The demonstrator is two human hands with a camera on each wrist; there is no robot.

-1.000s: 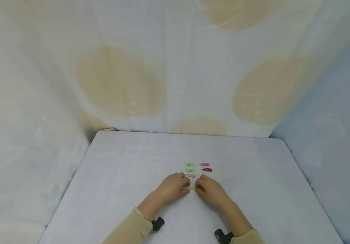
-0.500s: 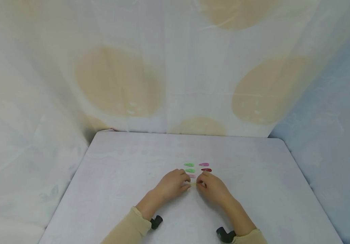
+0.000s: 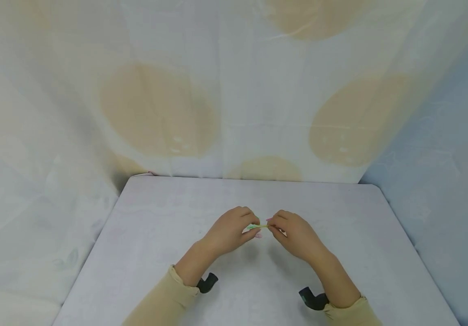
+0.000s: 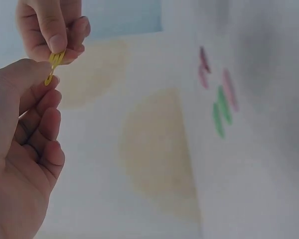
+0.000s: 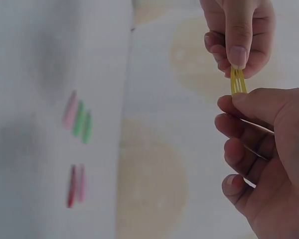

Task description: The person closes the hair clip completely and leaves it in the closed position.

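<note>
Both hands have lifted the yellow clip (image 5: pixel 237 80) off the tabletop (image 3: pixel 156 235), left hand (image 3: pixel 229 232) and right hand (image 3: pixel 295 234) each pinching an end in mid-air (above the laid-out clips (image 5: pixel 78 118)), so it seems picked for working.

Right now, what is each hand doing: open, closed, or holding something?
Left hand: pinches one end of the yellow hair clip.
Right hand: pinches the other end of the same clip, held above the table.

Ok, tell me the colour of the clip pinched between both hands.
Yellow: the hair clip shows best in the right wrist view.
</note>
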